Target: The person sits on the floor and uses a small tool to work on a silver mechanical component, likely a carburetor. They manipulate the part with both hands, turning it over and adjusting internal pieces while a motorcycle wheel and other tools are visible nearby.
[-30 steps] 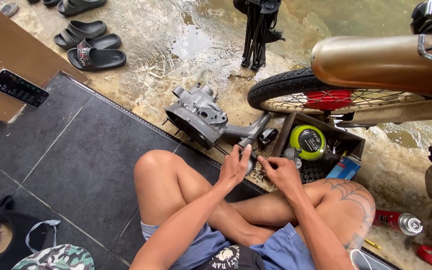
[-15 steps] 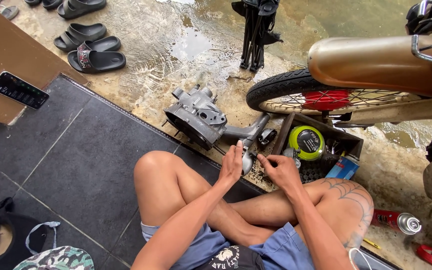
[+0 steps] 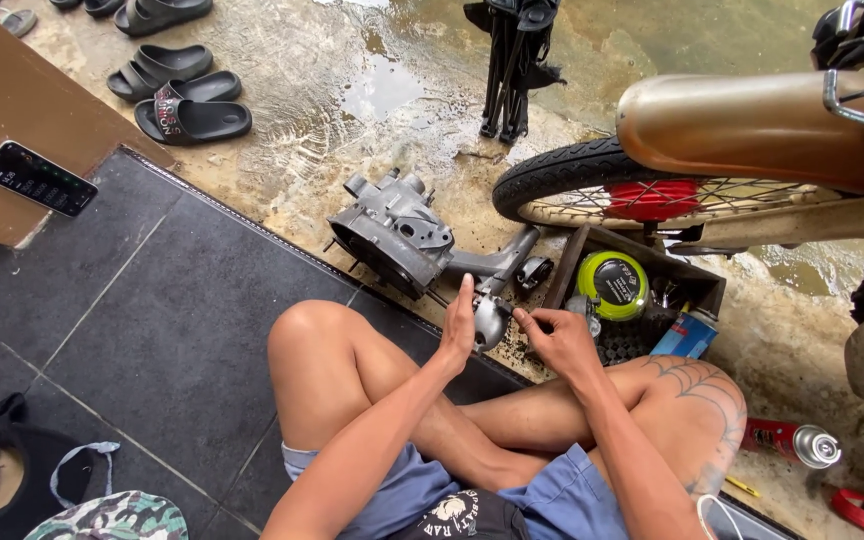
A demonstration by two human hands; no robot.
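Note:
I sit cross-legged on dark floor tiles. My left hand [image 3: 459,325] holds a small grey metal part [image 3: 490,320] upright in front of my knees. My right hand [image 3: 557,338] pinches at the same part from the right side with fingertips closed on it. Just beyond lies a grey engine crankcase [image 3: 397,232] on wet concrete, with a long arm [image 3: 497,262] reaching toward my hands.
A dark wooden box [image 3: 697,284] right of my hands holds a yellow-green round tin [image 3: 613,283] and a blue can [image 3: 685,335]. A motorcycle wheel [image 3: 642,190] and exhaust [image 3: 752,125] stand behind. Sandals [image 3: 192,118], a phone [image 3: 38,178], a red spray can [image 3: 792,442] and a bag [image 3: 12,480] lie around.
Both hands stay on the small metal part; the right fingers have shifted slightly on it. The view has shifted a little.

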